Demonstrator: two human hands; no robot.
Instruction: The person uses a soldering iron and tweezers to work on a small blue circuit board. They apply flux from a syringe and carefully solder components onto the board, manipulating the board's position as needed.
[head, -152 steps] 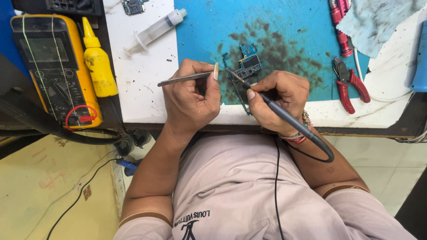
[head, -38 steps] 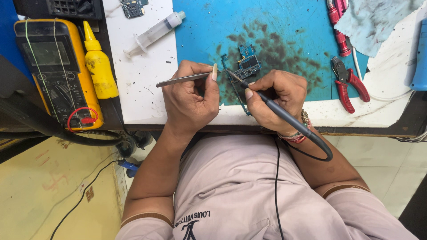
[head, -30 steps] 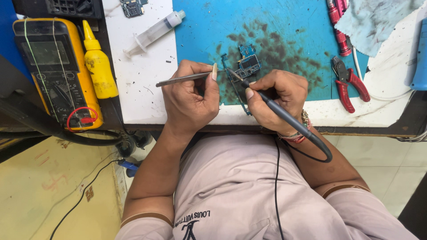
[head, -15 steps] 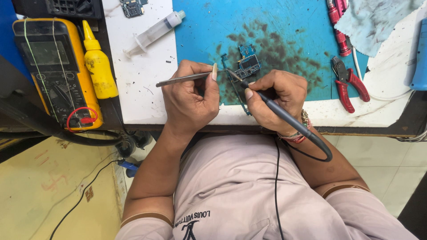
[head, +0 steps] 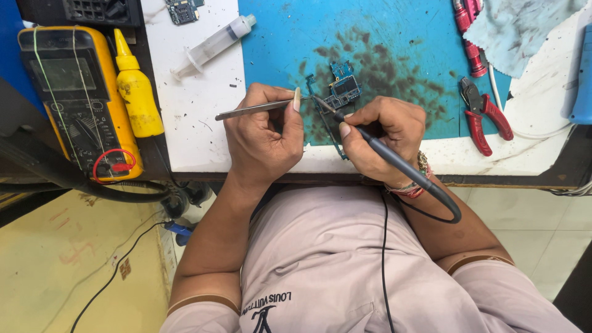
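A person bends over a small blue circuit board (head: 340, 92) lying on a stained blue mat (head: 401, 37) near the front edge of the counter (head: 203, 117). The left hand (head: 265, 139) is curled around a pair of metal tweezers (head: 253, 110), whose tips reach in toward the board. The right hand (head: 379, 139) grips a dark soldering iron (head: 394, 161) like a pen, its tip resting at the board's left side; the iron's black cord loops down past the wrist.

The risks here appear to lie in how closely the two tools meet. The iron's tip sits just beside the fingers (head: 295, 102) of the left hand, so a slip could likely burn them. The board does not look clamped, and a push from either tool might slide it across the mat or off the near edge. Holding heat too long on one spot could lift a contact or damage nearby parts. The hanging cord could snag on the counter's edge and jerk the tip.

Around the work lie a yellow meter (head: 77, 102), a yellow squeeze bottle (head: 135, 92), a clear syringe (head: 213, 44), red-handled cutters (head: 481, 114) and a pale cloth (head: 524, 31). A second small board (head: 182, 9) rests at the counter's far side.
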